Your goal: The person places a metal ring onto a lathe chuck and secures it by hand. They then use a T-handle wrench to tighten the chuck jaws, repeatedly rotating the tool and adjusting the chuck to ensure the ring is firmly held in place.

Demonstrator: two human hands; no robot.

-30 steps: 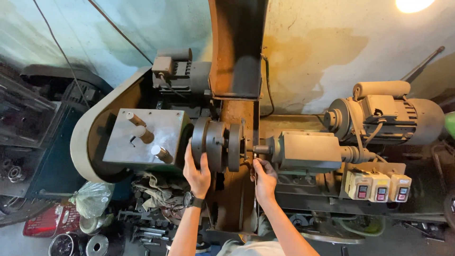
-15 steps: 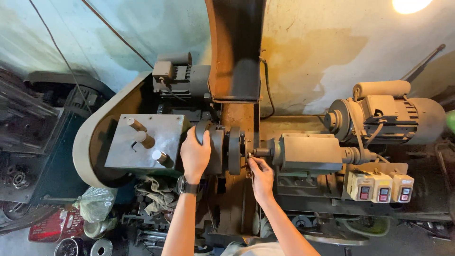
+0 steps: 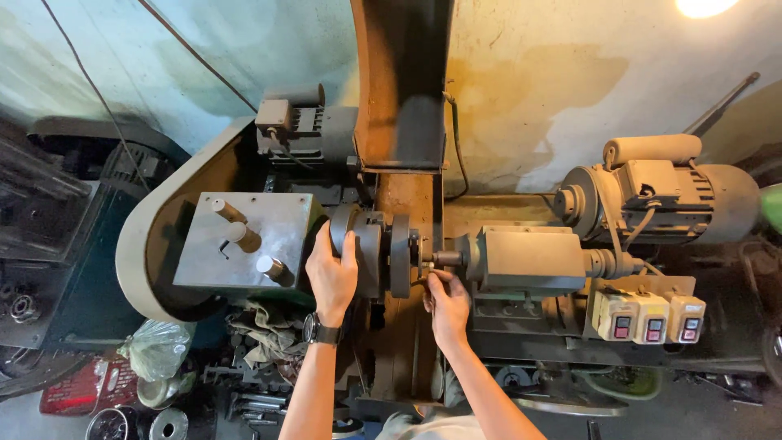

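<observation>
Three cream switch boxes [image 3: 649, 315] low right, red-buttoned. Left hand [image 3: 332, 273] cupping chuck [image 3: 363, 248]; right hand [image 3: 447, 301] pinching spindle [image 3: 442, 259]; floor crowded.

A bare lamp [image 3: 705, 6] glares in the upper right corner of the frame, blown out to white, and washes the stained wall [image 3: 554, 90] below it in warm yellow light. Brightness falls off toward the left and bottom edges, where the clutter sinks into deep shadow. The centre is sharp and evenly lit. Wide-angle distortion bends straight lines near the frame edges, most at the left side. No motion blur shows.
</observation>
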